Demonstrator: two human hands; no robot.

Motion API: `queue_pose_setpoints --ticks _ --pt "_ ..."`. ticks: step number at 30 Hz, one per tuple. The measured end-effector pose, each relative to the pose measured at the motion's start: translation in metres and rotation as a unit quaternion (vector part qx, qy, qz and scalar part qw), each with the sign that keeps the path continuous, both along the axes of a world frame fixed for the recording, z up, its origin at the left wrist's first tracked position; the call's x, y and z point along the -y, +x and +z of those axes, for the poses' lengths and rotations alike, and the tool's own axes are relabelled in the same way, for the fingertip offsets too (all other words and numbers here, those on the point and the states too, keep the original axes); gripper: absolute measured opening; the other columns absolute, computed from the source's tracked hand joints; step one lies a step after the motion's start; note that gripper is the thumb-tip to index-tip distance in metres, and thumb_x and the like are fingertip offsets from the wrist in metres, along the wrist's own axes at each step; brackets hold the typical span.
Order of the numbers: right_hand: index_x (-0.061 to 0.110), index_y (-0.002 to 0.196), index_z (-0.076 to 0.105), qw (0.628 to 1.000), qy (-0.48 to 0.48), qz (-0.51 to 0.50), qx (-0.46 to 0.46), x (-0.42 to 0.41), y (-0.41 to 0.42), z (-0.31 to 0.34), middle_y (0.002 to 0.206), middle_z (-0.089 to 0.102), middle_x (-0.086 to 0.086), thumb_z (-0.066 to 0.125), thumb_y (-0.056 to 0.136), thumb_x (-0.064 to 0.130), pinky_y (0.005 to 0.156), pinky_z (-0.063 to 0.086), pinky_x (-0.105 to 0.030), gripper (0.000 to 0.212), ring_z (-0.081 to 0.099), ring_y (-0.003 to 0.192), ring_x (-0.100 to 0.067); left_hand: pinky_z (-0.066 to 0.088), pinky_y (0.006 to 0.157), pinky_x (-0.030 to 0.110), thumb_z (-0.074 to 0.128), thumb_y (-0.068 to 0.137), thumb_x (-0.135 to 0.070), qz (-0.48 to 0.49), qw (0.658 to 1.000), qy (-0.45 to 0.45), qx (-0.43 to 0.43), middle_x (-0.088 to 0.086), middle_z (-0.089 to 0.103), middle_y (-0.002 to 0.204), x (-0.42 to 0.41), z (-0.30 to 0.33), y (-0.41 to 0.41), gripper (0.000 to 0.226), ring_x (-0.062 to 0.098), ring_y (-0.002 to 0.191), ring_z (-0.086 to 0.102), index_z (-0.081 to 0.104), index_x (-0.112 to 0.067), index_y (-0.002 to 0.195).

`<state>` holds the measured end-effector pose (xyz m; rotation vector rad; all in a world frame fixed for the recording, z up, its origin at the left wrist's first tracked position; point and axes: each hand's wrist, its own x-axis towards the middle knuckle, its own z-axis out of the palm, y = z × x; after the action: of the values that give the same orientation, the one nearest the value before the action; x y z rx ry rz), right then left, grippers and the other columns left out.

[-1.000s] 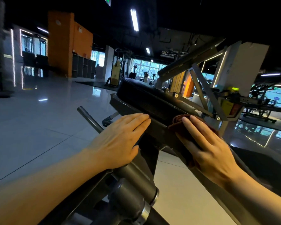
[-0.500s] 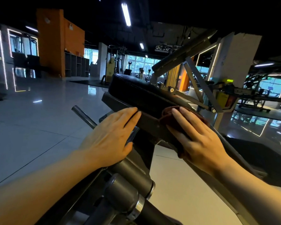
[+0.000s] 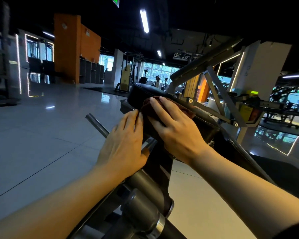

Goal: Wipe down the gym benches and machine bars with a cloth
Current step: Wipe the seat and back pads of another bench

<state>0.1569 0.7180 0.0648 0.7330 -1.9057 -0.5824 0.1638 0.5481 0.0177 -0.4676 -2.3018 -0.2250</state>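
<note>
Right hand (image 3: 177, 131) presses flat, fingers straight, on the cloth (image 3: 188, 110) atop the black pad (image 3: 145, 91). Left hand (image 3: 124, 144), fingers extended, rests against the frame beside the cloth.

No text, label or number can be read with certainty. A green illuminated sign (image 3: 116, 1) is seen on the ceiling at about 12 o'clock, cut off by the frame edge, its characters illegible. A yellow-green lit panel (image 3: 252, 92) on a machine at about 3 o'clock is too small and blurred to be read.
</note>
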Motion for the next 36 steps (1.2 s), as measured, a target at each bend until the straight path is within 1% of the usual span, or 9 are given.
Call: queue_pose_setpoints --ticks 3,6,13,16,18,22,25,30,36 --pt "0.007 0.133 0.057 1.0 0.009 0.001 0.015 0.015 -0.009 0.006 0.153 0.033 -0.02 0.045 0.092 0.013 0.115 0.027 -0.052 0.043 0.034 0.138 -0.044 0.024 0.114 0.034 0.06 0.084 -0.055 0.007 1.0 0.026 0.006 0.006 0.003 0.157 -0.001 0.002 -0.002 0.101 0.022 0.144 0.009 -0.002 -0.014 0.153" --pt "0.009 0.131 0.059 1.0 0.01 0.0 0.014 0.026 -0.014 0.011 0.152 0.036 -0.019 0.046 0.089 0.013 0.114 0.026 -0.051 0.044 0.037 0.137 -0.043 0.024 0.114 0.035 0.06 0.084 -0.057 0.013 0.999 0.053 0.006 0.005 0.004 0.157 -0.001 0.001 -0.004 0.101 0.022 0.144 0.01 -0.002 -0.016 0.152" --pt "0.007 0.126 0.063 0.999 -0.009 0.022 0.026 0.057 -0.028 0.022 0.149 0.04 -0.019 0.053 0.087 0.013 0.114 0.025 -0.049 0.041 0.038 0.136 -0.043 0.03 0.112 0.036 0.062 0.083 -0.057 0.023 0.993 0.115 0.014 0.006 0.011 0.155 0.001 -0.001 -0.01 0.098 0.023 0.14 0.019 0.003 -0.017 0.151" --pt "0.008 0.125 0.064 0.999 -0.014 0.028 0.039 0.059 -0.03 0.025 0.151 0.038 -0.019 0.064 0.087 0.014 0.116 0.024 -0.049 0.038 0.034 0.139 -0.042 0.036 0.108 0.034 0.068 0.082 -0.046 0.015 0.991 0.135 0.015 0.005 0.013 0.154 0.003 -0.002 -0.008 0.097 0.022 0.138 0.023 0.006 -0.018 0.151" --pt "0.008 0.127 0.062 0.999 -0.009 0.031 0.041 0.049 -0.026 0.021 0.152 0.036 -0.02 0.064 0.088 0.015 0.116 0.026 -0.05 0.04 0.033 0.139 -0.041 0.039 0.105 0.031 0.071 0.082 -0.037 0.005 0.99 0.141 0.02 0.003 0.012 0.154 0.003 -0.002 -0.005 0.094 0.02 0.137 0.024 0.01 -0.019 0.151" --pt "0.006 0.131 0.058 0.999 0.001 0.024 0.04 0.015 -0.014 0.007 0.153 0.031 -0.023 0.058 0.088 0.012 0.115 0.03 -0.053 0.043 0.03 0.141 -0.043 0.036 0.107 0.03 0.068 0.084 -0.027 -0.016 0.995 0.099 0.01 -0.003 0.006 0.155 0.003 -0.001 -0.001 0.09 0.017 0.139 0.016 0.009 -0.023 0.152" --pt "0.007 0.134 0.056 1.0 -0.001 0.003 0.029 -0.015 -0.001 -0.005 0.155 0.029 -0.022 0.065 0.086 0.016 0.115 0.03 -0.053 0.05 0.028 0.142 -0.042 0.029 0.111 0.033 0.06 0.089 -0.02 -0.037 0.998 0.058 -0.009 -0.001 0.007 0.157 0.003 -0.002 0.001 0.081 0.017 0.142 0.01 0.011 -0.025 0.153" --pt "0.009 0.138 0.051 0.999 -0.004 -0.035 0.031 -0.054 0.022 -0.018 0.155 0.028 -0.022 0.078 0.073 0.017 0.114 0.028 -0.053 0.07 0.026 0.143 -0.042 0.034 0.106 0.042 0.068 0.077 -0.006 -0.06 0.994 -0.042 -0.085 0.015 0.041 0.147 0.004 -0.005 -0.006 0.071 0.03 0.137 0.037 0.042 -0.012 0.143" --pt "0.01 0.137 0.052 0.996 -0.035 -0.072 0.033 -0.086 0.042 -0.035 0.156 0.027 -0.02 0.078 0.071 0.011 0.111 0.021 -0.057 0.071 0.022 0.144 -0.041 0.023 0.108 0.045 0.074 0.072 -0.016 -0.108 0.972 -0.162 -0.128 0.015 0.036 0.15 -0.003 0.013 -0.009 0.081 0.029 0.138 0.028 0.039 -0.01 0.145"
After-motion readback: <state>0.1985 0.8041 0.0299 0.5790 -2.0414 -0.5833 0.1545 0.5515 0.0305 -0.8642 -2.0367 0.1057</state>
